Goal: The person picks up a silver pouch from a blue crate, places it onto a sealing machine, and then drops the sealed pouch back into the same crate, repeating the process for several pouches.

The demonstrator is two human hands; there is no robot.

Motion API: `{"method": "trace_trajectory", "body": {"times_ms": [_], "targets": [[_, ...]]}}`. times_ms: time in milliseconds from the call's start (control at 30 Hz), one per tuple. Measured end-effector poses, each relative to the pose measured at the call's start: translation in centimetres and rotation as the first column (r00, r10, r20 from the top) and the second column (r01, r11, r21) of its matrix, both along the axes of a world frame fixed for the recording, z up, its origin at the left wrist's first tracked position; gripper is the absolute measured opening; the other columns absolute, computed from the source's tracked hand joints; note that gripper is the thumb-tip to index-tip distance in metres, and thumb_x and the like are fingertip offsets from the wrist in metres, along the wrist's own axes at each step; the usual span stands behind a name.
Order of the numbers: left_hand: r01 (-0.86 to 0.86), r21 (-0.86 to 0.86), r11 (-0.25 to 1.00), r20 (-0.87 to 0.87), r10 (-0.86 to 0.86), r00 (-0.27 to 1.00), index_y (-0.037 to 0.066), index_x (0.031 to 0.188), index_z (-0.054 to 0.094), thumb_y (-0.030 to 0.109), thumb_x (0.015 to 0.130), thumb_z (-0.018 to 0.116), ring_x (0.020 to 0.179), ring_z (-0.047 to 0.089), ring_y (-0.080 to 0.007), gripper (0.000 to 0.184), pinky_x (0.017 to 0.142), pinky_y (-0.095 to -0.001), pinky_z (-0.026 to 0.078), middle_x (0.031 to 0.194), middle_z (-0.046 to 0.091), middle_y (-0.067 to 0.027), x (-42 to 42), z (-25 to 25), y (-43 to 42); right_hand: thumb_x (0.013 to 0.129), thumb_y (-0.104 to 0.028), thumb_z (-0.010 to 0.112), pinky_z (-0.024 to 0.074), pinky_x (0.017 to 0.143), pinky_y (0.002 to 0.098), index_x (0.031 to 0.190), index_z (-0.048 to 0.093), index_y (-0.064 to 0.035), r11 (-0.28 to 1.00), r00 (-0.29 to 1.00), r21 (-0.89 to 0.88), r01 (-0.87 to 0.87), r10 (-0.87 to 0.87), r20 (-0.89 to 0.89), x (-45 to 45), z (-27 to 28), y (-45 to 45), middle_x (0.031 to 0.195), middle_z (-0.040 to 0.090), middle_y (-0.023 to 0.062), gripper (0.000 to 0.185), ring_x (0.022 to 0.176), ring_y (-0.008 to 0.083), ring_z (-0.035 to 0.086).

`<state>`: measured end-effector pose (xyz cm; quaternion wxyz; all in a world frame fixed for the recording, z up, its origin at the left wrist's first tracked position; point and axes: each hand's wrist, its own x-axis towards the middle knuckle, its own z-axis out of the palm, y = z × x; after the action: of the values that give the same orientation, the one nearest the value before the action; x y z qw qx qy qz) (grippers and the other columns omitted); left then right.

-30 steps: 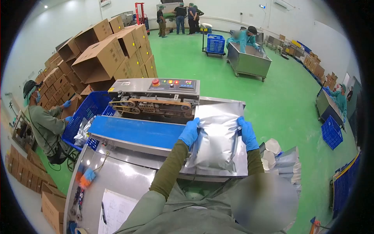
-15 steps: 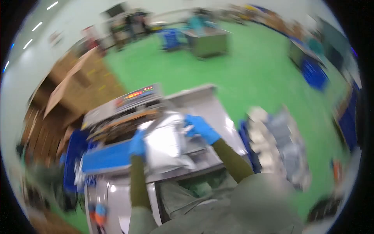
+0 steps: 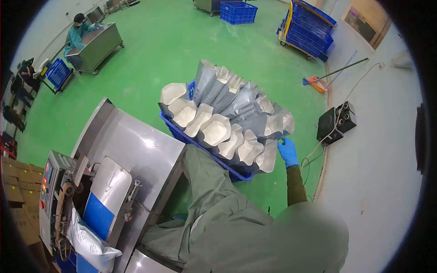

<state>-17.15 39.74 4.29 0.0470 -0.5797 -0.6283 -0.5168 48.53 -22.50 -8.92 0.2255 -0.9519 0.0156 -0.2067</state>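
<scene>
Green floor (image 3: 255,50) lies open beyond a steel worktop (image 3: 141,141) as a worker's gloved right hand (image 3: 287,153) meets a basketful of silver pouches (image 3: 216,129).

The floor runs clear from the basket's far side to a steel tub (image 3: 98,48) and stacked blue crates (image 3: 307,29); a narrower strip separates the basket from the right-hand wall (image 3: 364,168). The worktop's near edge ends just beside the blue basket (image 3: 169,125), packed in rows with upright, open-mouthed pouches, pale inside. One filled pouch (image 3: 93,248) lies on the conveyor (image 3: 98,211) against the sealing machine (image 3: 53,191). The right hand's fingers, partly curled, are at the edge of the basket's endmost pouch (image 3: 267,157); whether they grip it cannot be told. The left hand is out of view, its state unknown.
</scene>
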Motion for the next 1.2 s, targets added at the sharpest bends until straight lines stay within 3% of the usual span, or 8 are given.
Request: {"method": "trace_trajectory", "body": {"times_ms": [200,300,433,567,767,900,1067,1200], "targets": [[0.383,0.004,0.924,0.274,-0.37,0.888,0.005,0.082,0.059,0.022,0.081,0.051,0.062,0.041,-0.0083,0.018,0.057,-0.0231,0.035,0.067,0.043,0.0027,12.9,5.2,-3.4,0.079,-0.023,0.062,0.0415,0.065,0.0446,0.072,0.052,-0.002,0.873,0.878,-0.093,-0.479,0.475,-0.066,6.9,3.4,5.0,0.074,0.052,0.0179,0.025,0.074,0.0369,0.052],[0.665,0.01,0.746,0.666,-0.501,0.552,0.007,0.07,0.057,0.017,0.083,0.047,0.058,0.044,-0.0082,0.019,0.056,-0.0185,0.034,0.067,0.051,0.0016,20.8,9.2,-5.7,0.078,-0.018,0.061,0.0409,0.064,0.0435,0.071,0.052,-0.0029,0.665,0.664,-0.211,-0.716,0.743,0.084,6.7,12.6,14.0,0.072,0.049,0.0162,0.02,0.07,0.0364,0.049],[0.93,-0.105,0.351,0.51,-0.784,0.354,0.004,0.098,0.063,0.017,0.089,0.05,0.085,0.058,-0.013,0.021,0.077,-0.0275,0.046,0.093,0.063,-0.0052,27.6,9.9,-8.6,0.078,-0.012,0.061,0.0411,0.063,0.0401,0.073,0.054,-0.0008,0.33,0.312,-0.318,-0.889,0.944,0.107,0.1,29.5,23.5,0.073,0.05,0.015,0.014,0.07,0.0336,0.05],[0.997,-0.072,-0.037,0.355,-0.935,-0.009,0.003,0.127,0.047,0.022,0.086,0.057,0.121,0.044,-0.0224,0.047,0.101,-0.0336,0.034,0.13,0.048,-0.0134,34.7,12.2,-10.0,0.077,-0.006,0.062,0.0443,0.06,0.0336,0.081,0.06,-0.0001,0.179,0.092,-0.301,-0.937,0.955,0.282,-3.8,40.2,28.3,0.073,0.054,0.0115,0.007,0.066,0.026,0.055],[0.911,0.353,0.214,0.301,-0.948,0.106,-0.002,0.125,0.045,0.032,0.091,0.05,0.101,0.057,-0.0253,0.048,0.086,-0.0344,0.043,0.11,0.059,-0.0199,37.4,16.7,-6.9,0.084,-0.005,0.059,0.0439,0.055,0.0255,0.08,0.063,0.002,-0.132,-0.034,0.268,-0.954,0.939,0.341,-6.3,40.8,39.4,0.068,0.056,0.0037,0.009,0.059,0.0103,0.052],[0.823,0.03,0.568,0.053,-0.823,0.566,-0.001,0.112,0.055,0.032,0.091,0.05,0.077,0.06,-0.0214,0.04,0.069,-0.0328,0.046,0.088,0.065,-0.0145,31.8,12.9,-4.4,0.084,-0.008,0.06,0.0434,0.051,0.0237,0.084,0.062,0.0013,-0.317,-0.167,0.418,-0.852,0.919,0.356,-8.2,36.3,47.0,0.07,0.057,0.0023,0.01,0.058,0.0084,0.051],[0.769,0.044,0.637,0.426,-0.708,0.563,0.001,0.105,0.06,0.031,0.087,0.057,0.068,0.057,-0.016,0.035,0.062,-0.03,0.045,0.08,0.065,-0.0106,30.1,7.0,-1.9,0.084,-0.01,0.06,0.0446,0.059,0.024,0.091,0.063,-0.0013,-0.338,-0.188,0.573,-0.746,0.933,0.306,-9.7,30.6,51.5,0.076,0.059,0.002,0.011,0.067,0.0084,0.052],[0.858,0.253,0.447,0.298,-0.88,0.371,0.0,0.102,0.061,0.032,0.087,0.056,0.065,0.057,-0.0155,0.036,0.061,-0.0308,0.045,0.078,0.065,-0.0119,30.7,11.3,-2.3,0.089,-0.021,0.055,0.0442,0.065,0.029,0.093,0.06,0.0002,-0.396,-0.266,0.574,-0.717,0.916,0.3,-11.1,28.4,51.6,0.081,0.061,0.0023,0.023,0.074,0.0104,0.051]]}}
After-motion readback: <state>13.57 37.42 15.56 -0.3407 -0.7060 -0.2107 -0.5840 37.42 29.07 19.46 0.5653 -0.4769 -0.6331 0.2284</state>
